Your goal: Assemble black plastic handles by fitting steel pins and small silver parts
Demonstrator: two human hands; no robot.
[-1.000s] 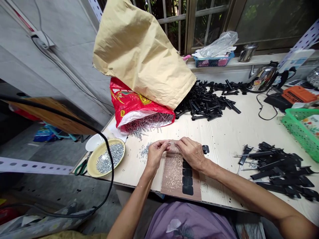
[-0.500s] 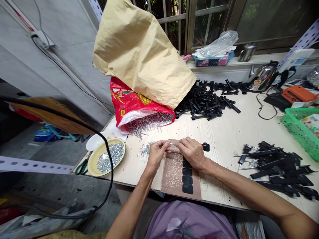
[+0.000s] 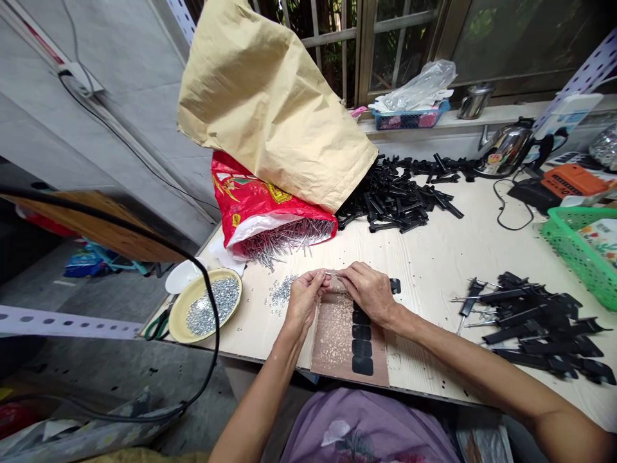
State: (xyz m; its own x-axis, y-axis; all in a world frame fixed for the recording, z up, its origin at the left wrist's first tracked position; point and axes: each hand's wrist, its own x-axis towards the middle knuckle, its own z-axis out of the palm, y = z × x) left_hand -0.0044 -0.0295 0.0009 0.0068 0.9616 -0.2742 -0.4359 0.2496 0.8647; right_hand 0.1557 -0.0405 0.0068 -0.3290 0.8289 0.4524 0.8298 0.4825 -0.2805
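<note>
My left hand (image 3: 306,297) is closed in a pinch on one end of a thin metal screw (image 3: 332,274). The fingertips of my right hand (image 3: 370,292) pinch around its other end, just above a brown board (image 3: 332,350) sprinkled with pale specks. Several black rounded square pads (image 3: 362,348) form a column along the board's right side, partly under my right hand. A black piece (image 3: 395,285) sticks out past my right knuckles; how it joins anything is hidden. Small silvery nuts (image 3: 282,291) lie loose beside my left hand.
A yellow bowl (image 3: 176,313) of small metal nuts stands left. Behind are a red bag (image 3: 270,191) of long screws, a tan sack (image 3: 274,96) and a heap of black parts (image 3: 400,196). Black parts with metal rods (image 3: 535,321) lie right, near a green basket (image 3: 573,251).
Both hands stay almost in place, with a slight shift of the fingertips around the screw. The camera view has moved a little.
</note>
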